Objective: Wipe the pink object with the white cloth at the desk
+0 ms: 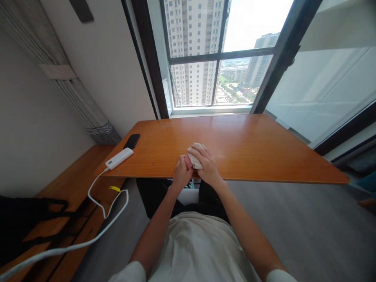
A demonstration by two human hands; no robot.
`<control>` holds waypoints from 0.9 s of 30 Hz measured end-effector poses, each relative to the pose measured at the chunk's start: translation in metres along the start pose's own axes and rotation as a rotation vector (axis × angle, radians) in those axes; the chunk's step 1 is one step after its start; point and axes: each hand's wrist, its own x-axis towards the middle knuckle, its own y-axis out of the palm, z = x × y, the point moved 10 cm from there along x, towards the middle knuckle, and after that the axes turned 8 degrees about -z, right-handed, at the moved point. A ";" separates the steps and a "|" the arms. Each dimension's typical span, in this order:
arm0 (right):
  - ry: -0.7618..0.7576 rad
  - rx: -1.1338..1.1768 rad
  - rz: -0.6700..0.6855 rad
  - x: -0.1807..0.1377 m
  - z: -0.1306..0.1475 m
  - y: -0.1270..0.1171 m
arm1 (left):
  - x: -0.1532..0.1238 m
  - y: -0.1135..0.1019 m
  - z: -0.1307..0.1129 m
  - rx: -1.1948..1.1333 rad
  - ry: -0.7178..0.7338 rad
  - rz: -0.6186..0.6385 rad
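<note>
My left hand (181, 174) is closed at the table's near edge, its fingers wrapped round a small pink object (188, 161) whose kind I cannot make out. Pressed against that object is a crumpled white cloth (194, 156), which might also be a tissue. My right hand (206, 163) curls over the cloth from the right and grips it. Both hands nearly touch, and their fingers partly hide the pink object.
The brown wooden table (249, 149) reaches back to a window (217, 58). At its left end lie a black phone (132, 141) and a white power bank (119, 158) with a thick white cable (91, 239) trailing off. A black bag (26, 223) rests on the left-hand bench (79, 172).
</note>
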 end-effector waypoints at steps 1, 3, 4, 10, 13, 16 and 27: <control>0.027 0.048 -0.016 0.000 -0.005 -0.001 | 0.000 0.000 0.000 0.004 -0.003 0.004; 0.091 0.135 -0.051 -0.002 -0.018 -0.002 | 0.000 -0.001 0.000 0.014 -0.009 0.008; 0.124 0.175 -0.069 -0.004 -0.025 -0.002 | 0.001 -0.001 0.000 0.019 -0.013 0.009; 0.293 0.296 -0.177 -0.016 -0.064 0.001 | 0.001 -0.002 0.004 0.040 -0.030 0.006; 0.313 0.267 -0.177 -0.018 -0.069 0.004 | 0.000 -0.002 0.004 0.043 -0.027 0.000; 0.312 0.230 -0.186 -0.019 -0.063 0.002 | 0.000 -0.004 0.005 0.044 -0.021 -0.012; -0.021 -0.317 0.063 0.002 0.030 0.006 | -0.001 -0.004 -0.002 0.028 0.011 -0.024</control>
